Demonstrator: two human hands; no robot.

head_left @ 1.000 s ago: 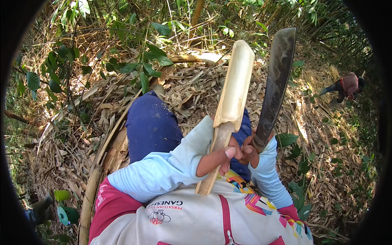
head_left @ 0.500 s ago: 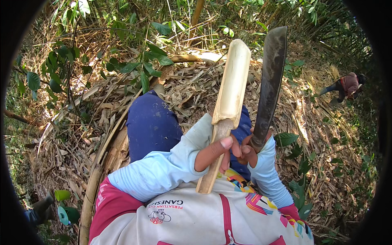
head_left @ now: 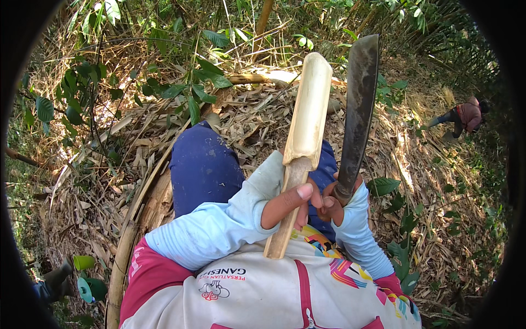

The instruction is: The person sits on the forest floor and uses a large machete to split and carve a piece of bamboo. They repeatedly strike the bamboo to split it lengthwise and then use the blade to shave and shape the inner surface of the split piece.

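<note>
The person's shirt (head_left: 252,299) is nearest, pale with dark red parts and a colourful print. Out of it come two light blue sleeves. The left arm (head_left: 203,233) slants up and to the right, bent in front of the chest; the right arm (head_left: 364,238) rises more steeply, leaning to the left.

Just above the shirt, the left hand (head_left: 289,206) is wrapped around the narrow lower end of a split bamboo piece (head_left: 308,109), its thumb laid across the front and its other fingers curled in from the far side. The lower tip of the bamboo reaches down over the shirt; its wide, hollowed part stands up ahead, tilted a little to the right. Close beside, the right hand (head_left: 335,204) has its fingers curled closed about the handle of a dark knife (head_left: 359,115), whose blade points up alongside the bamboo, apart from it. Whether the two hands touch I cannot tell.

Beyond the hands are blue trousers (head_left: 205,162), with a bamboo pole (head_left: 125,249) on the left. Dry leaves (head_left: 257,120) cover the ground ahead. Farther off, another person (head_left: 469,115) bends over at the right.
</note>
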